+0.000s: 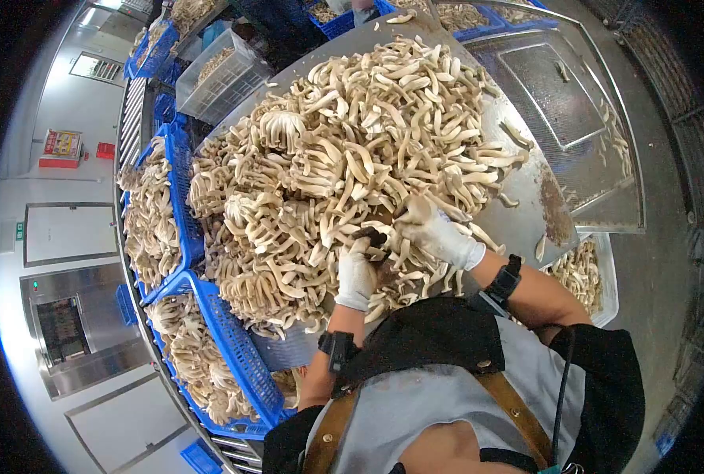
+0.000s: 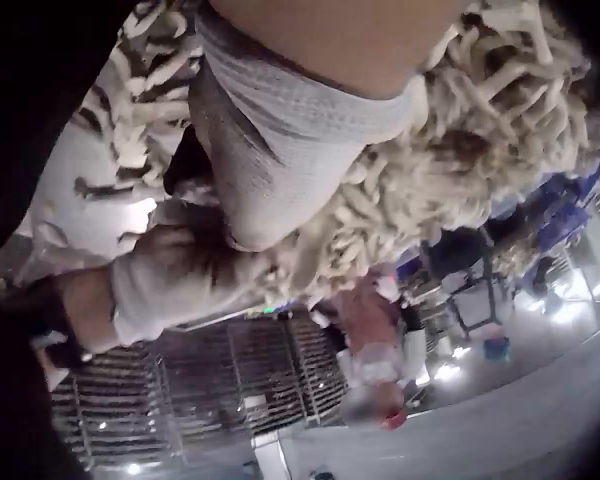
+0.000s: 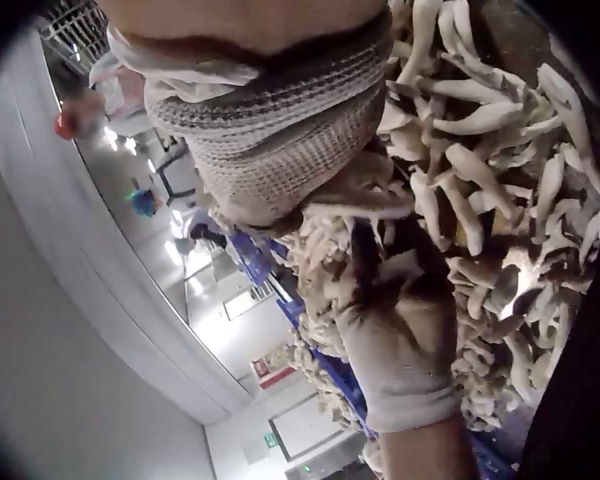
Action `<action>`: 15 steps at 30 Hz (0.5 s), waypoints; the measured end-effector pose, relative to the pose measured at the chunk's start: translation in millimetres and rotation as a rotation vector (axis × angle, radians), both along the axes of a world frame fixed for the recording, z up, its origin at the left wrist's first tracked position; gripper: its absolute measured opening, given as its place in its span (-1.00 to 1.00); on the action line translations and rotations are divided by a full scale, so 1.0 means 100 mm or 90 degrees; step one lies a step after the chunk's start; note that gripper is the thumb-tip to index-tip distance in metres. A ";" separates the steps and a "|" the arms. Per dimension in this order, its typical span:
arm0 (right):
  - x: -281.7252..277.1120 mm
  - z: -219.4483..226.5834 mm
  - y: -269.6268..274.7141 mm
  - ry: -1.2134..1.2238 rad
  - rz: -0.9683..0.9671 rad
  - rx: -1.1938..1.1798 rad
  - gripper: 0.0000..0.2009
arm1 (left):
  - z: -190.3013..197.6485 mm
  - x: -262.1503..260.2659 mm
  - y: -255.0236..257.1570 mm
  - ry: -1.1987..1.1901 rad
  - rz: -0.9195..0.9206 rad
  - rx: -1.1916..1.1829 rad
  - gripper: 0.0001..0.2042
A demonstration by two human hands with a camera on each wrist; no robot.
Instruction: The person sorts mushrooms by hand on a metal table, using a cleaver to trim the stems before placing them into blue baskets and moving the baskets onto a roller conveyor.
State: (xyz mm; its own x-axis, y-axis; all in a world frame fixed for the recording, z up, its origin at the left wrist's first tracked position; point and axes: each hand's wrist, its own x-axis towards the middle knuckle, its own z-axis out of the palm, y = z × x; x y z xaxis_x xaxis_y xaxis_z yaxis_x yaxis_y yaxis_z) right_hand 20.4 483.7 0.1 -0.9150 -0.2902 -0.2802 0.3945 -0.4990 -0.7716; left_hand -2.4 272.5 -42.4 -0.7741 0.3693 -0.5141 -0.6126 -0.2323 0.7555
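Note:
A large heap of pale, long-stemmed mushrooms (image 1: 399, 103) covers a metal table. At its near edge, the white-gloved left hand (image 1: 357, 272) has dark fingertips bent inward. In the right wrist view, the left hand (image 3: 400, 355) grips a small pale mushroom piece (image 3: 398, 268). Just to its right, the gloved right hand (image 1: 440, 237) is curled low over the heap. A mushroom (image 3: 365, 205) projects from under the right hand (image 3: 265, 145) towards the left fingers. The left wrist view shows both hands close together, but the left hand (image 2: 270, 150) hides its own fingertips.
Blue baskets (image 1: 237, 355) of mushrooms line the left side on a roller conveyor. A clear bin (image 1: 218, 79) stands beyond the heap, and a white bin (image 1: 607, 276) of mushrooms is at the right. A wire-mesh tray (image 1: 561, 95) adjoins the table's far right.

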 end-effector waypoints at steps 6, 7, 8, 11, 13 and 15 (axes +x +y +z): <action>-0.24 0.24 0.20 0.384 0.188 0.658 -0.31 | 0.57 0.07 0.18 0.031 0.021 -0.127 -0.60; -0.38 0.41 0.42 0.433 0.247 0.677 -0.30 | 0.71 0.04 0.15 0.027 0.072 -0.102 -0.65; -0.45 0.54 0.59 0.287 0.205 0.816 -0.36 | 0.53 0.02 0.01 0.082 -0.017 -0.158 -0.62; -0.51 0.34 0.91 0.001 0.278 1.158 -0.58 | 0.44 0.07 0.01 0.195 -0.146 -0.410 -0.48; -0.36 -0.34 0.82 0.154 0.174 1.347 -0.59 | 0.36 0.09 0.21 0.240 -0.211 -0.487 -0.40; -0.29 -0.13 0.76 0.133 0.201 1.160 -0.46 | 0.39 0.13 0.39 0.207 -0.229 -0.373 -0.32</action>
State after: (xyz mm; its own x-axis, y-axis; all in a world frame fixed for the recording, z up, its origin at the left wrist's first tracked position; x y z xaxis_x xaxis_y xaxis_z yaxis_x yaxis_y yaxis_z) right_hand -8.4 559.7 -13.4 -0.9500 0.0559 -0.3072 0.1362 0.9595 -0.2465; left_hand 10.3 311.6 -3.0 -0.8034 0.3647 -0.4707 -0.3006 0.4340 0.8493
